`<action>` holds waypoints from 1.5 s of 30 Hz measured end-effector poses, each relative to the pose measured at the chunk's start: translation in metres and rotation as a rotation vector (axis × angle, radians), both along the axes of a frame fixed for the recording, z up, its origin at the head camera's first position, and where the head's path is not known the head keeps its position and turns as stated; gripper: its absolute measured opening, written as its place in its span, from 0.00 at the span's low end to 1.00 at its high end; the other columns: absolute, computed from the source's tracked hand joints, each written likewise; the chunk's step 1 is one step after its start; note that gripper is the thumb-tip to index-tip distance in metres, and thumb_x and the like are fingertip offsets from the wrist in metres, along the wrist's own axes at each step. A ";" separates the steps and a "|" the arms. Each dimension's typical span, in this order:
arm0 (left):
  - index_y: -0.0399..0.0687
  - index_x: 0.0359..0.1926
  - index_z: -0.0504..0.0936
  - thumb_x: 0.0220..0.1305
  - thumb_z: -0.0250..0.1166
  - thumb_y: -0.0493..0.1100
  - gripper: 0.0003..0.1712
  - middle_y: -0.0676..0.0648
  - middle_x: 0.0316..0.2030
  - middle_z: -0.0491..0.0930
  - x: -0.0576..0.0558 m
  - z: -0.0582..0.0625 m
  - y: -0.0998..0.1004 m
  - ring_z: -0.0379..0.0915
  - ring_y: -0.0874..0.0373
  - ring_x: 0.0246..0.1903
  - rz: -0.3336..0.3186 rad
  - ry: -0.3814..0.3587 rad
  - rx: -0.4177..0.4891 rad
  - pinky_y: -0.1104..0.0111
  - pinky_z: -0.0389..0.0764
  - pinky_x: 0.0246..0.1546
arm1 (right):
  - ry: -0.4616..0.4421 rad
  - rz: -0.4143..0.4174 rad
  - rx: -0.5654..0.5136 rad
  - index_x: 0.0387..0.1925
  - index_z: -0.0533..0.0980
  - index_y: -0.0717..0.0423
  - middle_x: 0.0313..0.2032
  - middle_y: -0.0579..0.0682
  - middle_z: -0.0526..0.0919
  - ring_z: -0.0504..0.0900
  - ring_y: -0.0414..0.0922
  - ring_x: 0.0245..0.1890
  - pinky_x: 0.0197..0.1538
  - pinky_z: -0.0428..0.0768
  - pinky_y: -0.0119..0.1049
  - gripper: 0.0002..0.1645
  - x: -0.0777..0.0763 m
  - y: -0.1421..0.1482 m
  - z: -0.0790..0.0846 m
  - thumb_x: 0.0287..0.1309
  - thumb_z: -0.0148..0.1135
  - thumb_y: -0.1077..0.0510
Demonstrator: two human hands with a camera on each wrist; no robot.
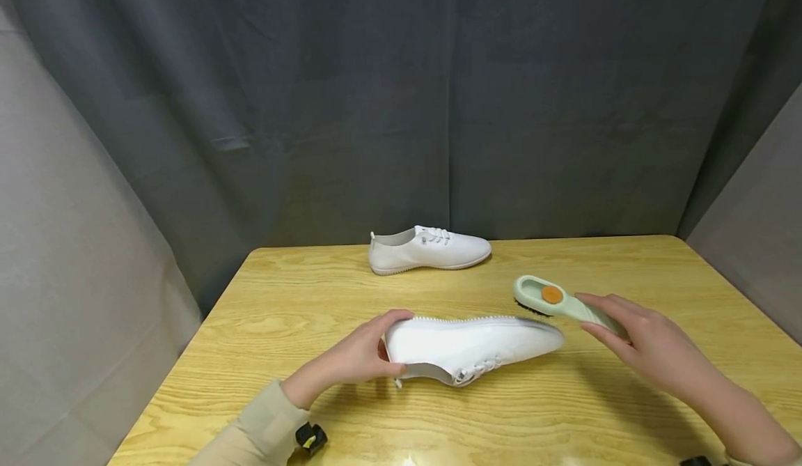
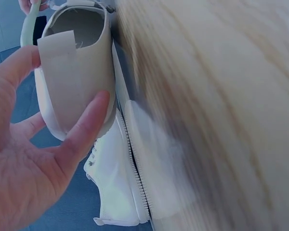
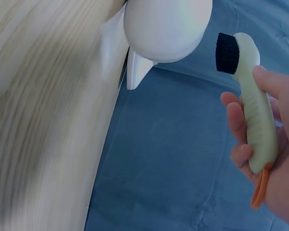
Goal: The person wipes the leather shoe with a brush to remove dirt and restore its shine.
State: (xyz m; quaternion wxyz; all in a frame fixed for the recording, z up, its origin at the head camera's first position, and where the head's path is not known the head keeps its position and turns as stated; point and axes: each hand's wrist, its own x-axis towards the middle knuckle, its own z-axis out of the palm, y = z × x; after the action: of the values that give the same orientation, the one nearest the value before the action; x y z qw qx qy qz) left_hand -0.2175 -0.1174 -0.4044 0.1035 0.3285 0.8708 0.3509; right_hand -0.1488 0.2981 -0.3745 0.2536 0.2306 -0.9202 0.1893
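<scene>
My left hand (image 1: 366,354) grips the heel of a white lace-up shoe (image 1: 464,344), which lies tipped on its side with the sole edge facing away and the laces toward me. In the left wrist view, thumb and fingers spread around the shoe's heel (image 2: 79,91). My right hand (image 1: 651,340) holds a pale green shoe brush (image 1: 570,306) by its handle, its head close beyond the shoe's toe. Black bristles (image 3: 227,54) face the shoe in the right wrist view, and an orange loop (image 3: 261,190) hangs from the handle's end. An orange button sits on the brush head.
A second white shoe (image 1: 432,249) stands upright on its sole near the back edge of the wooden table (image 1: 301,292), toe to the right. Dark grey cloth (image 1: 351,104) hangs behind the table, with lighter cloth (image 1: 75,243) at the left side.
</scene>
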 end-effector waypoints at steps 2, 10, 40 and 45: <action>0.51 0.69 0.63 0.53 0.74 0.40 0.44 0.48 0.58 0.70 0.000 0.000 0.000 0.74 0.56 0.33 -0.003 0.002 0.002 0.70 0.78 0.33 | 0.020 0.015 -0.002 0.55 0.77 0.54 0.40 0.44 0.82 0.72 0.33 0.29 0.27 0.72 0.35 0.26 0.001 -0.003 0.002 0.52 0.72 0.61; 0.53 0.68 0.64 0.51 0.76 0.43 0.45 0.47 0.55 0.70 0.002 0.001 0.001 0.73 0.57 0.34 0.017 0.028 0.000 0.70 0.77 0.35 | 0.027 0.042 -0.005 0.55 0.77 0.54 0.40 0.43 0.81 0.71 0.33 0.30 0.28 0.72 0.34 0.27 0.005 -0.012 0.006 0.51 0.72 0.61; 0.59 0.69 0.64 0.55 0.72 0.41 0.42 0.45 0.56 0.71 0.001 -0.002 -0.008 0.77 0.59 0.26 -0.004 -0.181 0.027 0.68 0.77 0.29 | 0.061 0.081 -0.037 0.56 0.77 0.55 0.37 0.39 0.79 0.68 0.31 0.26 0.26 0.69 0.29 0.30 0.004 -0.015 0.007 0.48 0.73 0.66; 0.53 0.69 0.64 0.54 0.73 0.42 0.43 0.46 0.48 0.76 0.001 -0.002 -0.007 0.75 0.61 0.24 0.009 -0.142 -0.019 0.69 0.75 0.26 | 0.059 0.076 -0.035 0.56 0.77 0.54 0.40 0.42 0.81 0.71 0.32 0.29 0.28 0.71 0.31 0.30 0.003 -0.016 0.007 0.49 0.73 0.65</action>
State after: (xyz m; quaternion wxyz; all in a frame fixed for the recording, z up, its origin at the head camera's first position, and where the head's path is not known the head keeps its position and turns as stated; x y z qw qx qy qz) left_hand -0.2165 -0.1242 -0.4067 0.1666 0.2979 0.8660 0.3655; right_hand -0.1454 0.2822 -0.3671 0.2770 0.2666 -0.8994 0.2080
